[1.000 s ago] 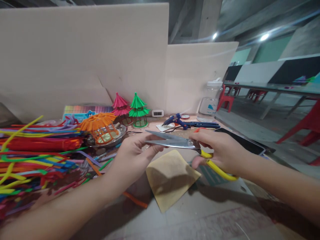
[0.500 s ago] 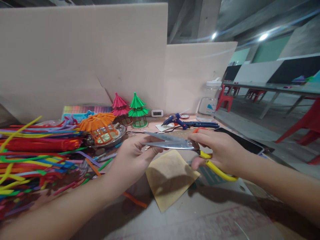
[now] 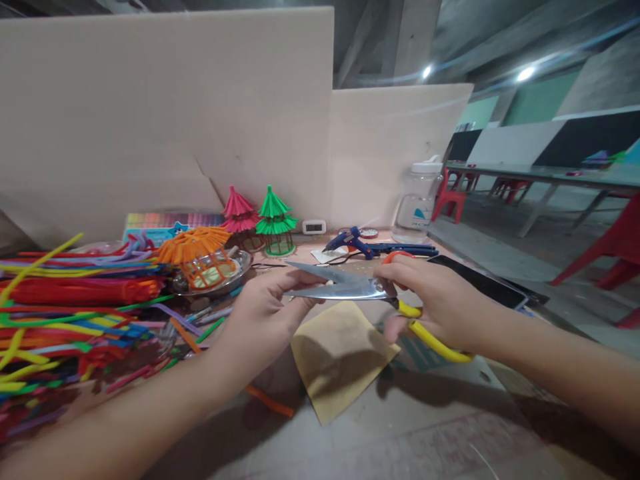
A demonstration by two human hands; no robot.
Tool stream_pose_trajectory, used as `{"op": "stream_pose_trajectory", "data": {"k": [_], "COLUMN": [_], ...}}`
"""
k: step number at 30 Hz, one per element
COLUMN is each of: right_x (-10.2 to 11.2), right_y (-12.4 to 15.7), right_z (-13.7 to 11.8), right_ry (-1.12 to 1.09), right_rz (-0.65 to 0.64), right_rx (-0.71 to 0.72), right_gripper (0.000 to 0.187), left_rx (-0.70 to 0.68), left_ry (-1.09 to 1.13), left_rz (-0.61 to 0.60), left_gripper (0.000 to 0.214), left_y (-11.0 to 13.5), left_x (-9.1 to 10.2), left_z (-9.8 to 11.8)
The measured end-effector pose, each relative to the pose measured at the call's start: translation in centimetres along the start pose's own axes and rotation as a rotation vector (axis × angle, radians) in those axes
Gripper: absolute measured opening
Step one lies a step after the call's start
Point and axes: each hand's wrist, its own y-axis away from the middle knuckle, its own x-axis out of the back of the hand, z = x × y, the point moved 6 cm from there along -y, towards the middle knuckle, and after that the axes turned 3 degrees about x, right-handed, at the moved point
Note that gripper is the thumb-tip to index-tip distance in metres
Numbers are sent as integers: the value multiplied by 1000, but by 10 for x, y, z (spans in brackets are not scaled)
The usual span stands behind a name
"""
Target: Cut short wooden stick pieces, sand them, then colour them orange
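My right hand [image 3: 435,297] grips a pair of scissors [image 3: 345,288] by the yellow and orange handles. The steel blades are parted and point left, reaching over the fingers of my left hand [image 3: 275,300]. That left hand is closed in a pinch. A small pale tip [image 3: 329,283] shows between the blades by its fingertips; the rest is hidden, so I cannot tell what it is. Below both hands, a square of tan paper [image 3: 345,373] lies on the table.
Bundles of coloured pipe cleaners [image 3: 75,293] fill the left side. Behind stand an orange model hut [image 3: 197,257] by a metal dish, a green one [image 3: 273,220] and a pink one [image 3: 239,217]. A glue gun [image 3: 350,241], water bottle [image 3: 419,200] and dark phone-like slab [image 3: 480,283] sit at right.
The scissors and my right hand have shifted very slightly left. A pale tip now shows between the blades. Nothing else has visibly moved.
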Motion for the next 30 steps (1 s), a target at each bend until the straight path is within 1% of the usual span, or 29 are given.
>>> {"op": "stream_pose_trajectory", "data": {"k": [6,10,12,16,20,22,24,25,28,30], "right_x": [0,-1,-1,0,2,3,1,-1,-16,-31], "right_y": [1,0,0,2,2,0,-3,-4,-1,5], "right_z": [1,1,2,1,-3,-2,7,17,57,84], "right_ry": [-34,-44,-34,17,68,42,8,7,52,60], "right_rz": [-10,-47,-46,-26,-9,-20,-31,-40,-81,-116], "right_rx": [-10,-28,-31,8,25,0,-81,-149,-372,-445], "right_gripper": [61,62,62,59,56,52,47,45,38,35], "left_rx": [-10,-9,0,1,26,54,97,122,208,246], "left_ry": [-68,-75,-68,-58,-59,-62,-35,2,157,219], "left_rz": [19,23,14,7,3,3,-12,-21,-32,-33], "left_gripper": [22,21,21,17,14,15,15,16,21,26], "left_y": [2,2,1,1,3,4,3,3,1,0], "left_x": [2,2,1,0,0,0,-2,-3,-7,-9], "left_z": [0,0,0,-1,-7,-11,-16,-18,-24,-25]}}
